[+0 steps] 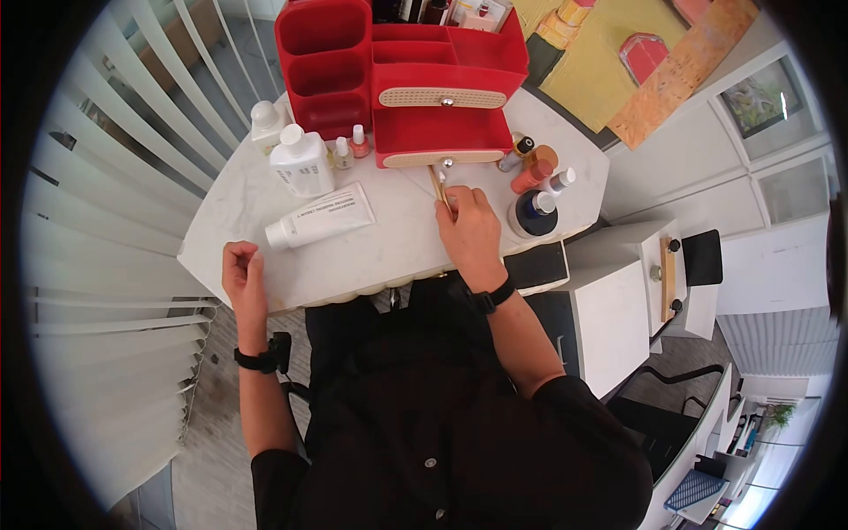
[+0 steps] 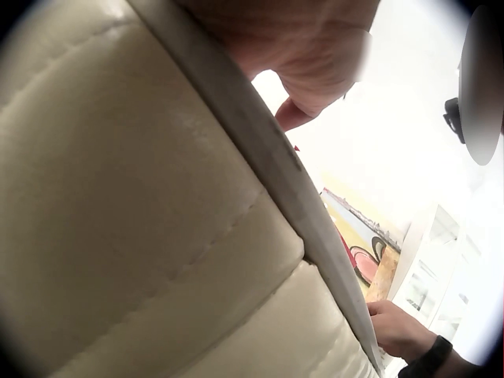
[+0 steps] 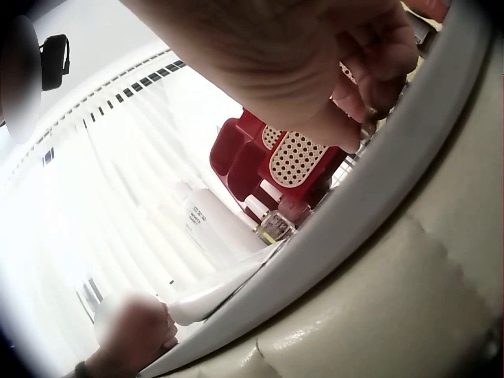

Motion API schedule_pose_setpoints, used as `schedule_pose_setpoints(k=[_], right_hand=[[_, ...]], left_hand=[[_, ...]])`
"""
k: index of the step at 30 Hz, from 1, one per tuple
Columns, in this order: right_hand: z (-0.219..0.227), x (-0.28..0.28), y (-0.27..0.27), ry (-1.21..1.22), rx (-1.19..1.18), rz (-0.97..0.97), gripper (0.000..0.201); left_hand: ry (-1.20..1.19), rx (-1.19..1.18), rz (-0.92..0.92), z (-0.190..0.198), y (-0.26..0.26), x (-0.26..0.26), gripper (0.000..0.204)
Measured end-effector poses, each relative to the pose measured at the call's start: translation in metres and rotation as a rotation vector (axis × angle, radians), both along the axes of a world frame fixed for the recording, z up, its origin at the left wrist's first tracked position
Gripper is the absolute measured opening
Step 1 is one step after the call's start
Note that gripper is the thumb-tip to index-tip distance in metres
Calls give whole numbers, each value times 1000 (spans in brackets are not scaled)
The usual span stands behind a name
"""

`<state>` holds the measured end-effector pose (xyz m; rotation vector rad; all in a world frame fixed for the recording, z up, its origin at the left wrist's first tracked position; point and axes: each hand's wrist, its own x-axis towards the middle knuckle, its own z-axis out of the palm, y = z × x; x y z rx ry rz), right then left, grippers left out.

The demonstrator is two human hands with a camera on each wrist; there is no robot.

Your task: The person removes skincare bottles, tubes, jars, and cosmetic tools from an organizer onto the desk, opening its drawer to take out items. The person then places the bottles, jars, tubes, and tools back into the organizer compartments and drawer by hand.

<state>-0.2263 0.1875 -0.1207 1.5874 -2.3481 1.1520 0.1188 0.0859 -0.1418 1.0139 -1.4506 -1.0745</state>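
Note:
My right hand point(image 1: 471, 234) pinches a slim gold-coloured item point(image 1: 437, 184) between thumb and fingers, close over the white tabletop. I cannot tell its exact kind. Just beyond it, the lower drawer point(image 1: 442, 132) of a red cosmetics organizer point(image 1: 327, 53) is pulled out, its red floor showing. In the right wrist view the fingers point(image 3: 378, 71) are bent near the table edge, and the item is mostly hidden. At the table's front left corner my left hand point(image 1: 245, 276) is loosely curled and holds nothing. A white cream tube point(image 1: 322, 216) lies nearest to it.
Left of the organizer stand a white pump bottle point(image 1: 302, 163), a smaller white bottle point(image 1: 267, 124) and two nail polish bottles point(image 1: 343, 155). On the right are a dark blue jar-like bottle point(image 1: 533, 215) and several small cosmetics. The table's padded cream side point(image 2: 157, 197) drops below its edge.

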Motion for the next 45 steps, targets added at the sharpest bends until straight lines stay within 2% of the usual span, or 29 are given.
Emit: schedule_pose_setpoints(k=[4,10,13,16,24,29,31,38,41,43,45], right_hand=[[4,-4,8,-109,29,3,15],[-1,-13,3,-60,-24,45,12],[13,-13,-4,-33,-71,22,14],[30,-20,-21,62,-164,49,14],[28,-33,-61,23,-153,62,12],[23,-46,-80,50,-169,86,17],[23,-46,-86,45,-161,118,25],[36,-43,-86,59,-164,146,26],[77,-40,-72,43,-84,131,21],[113,-45,-70,13,-211,145,18],[153,-62,-78,192,-346,134,17]], left_hand=[[-1,11,-5,3,1,-1,12],[15,29,7,3,2,-2,13],[9,10,-5,5,2,-2,13],[13,15,-10,5,2,-2,13],[28,24,-10,3,1,-1,13],[12,10,5,1,0,-1,12],[11,17,10,1,0,-1,12],[-10,-6,15,2,0,-1,12],[-8,-8,15,3,-1,-2,12],[-11,5,9,3,1,-2,12],[0,30,13,4,1,-2,12]])
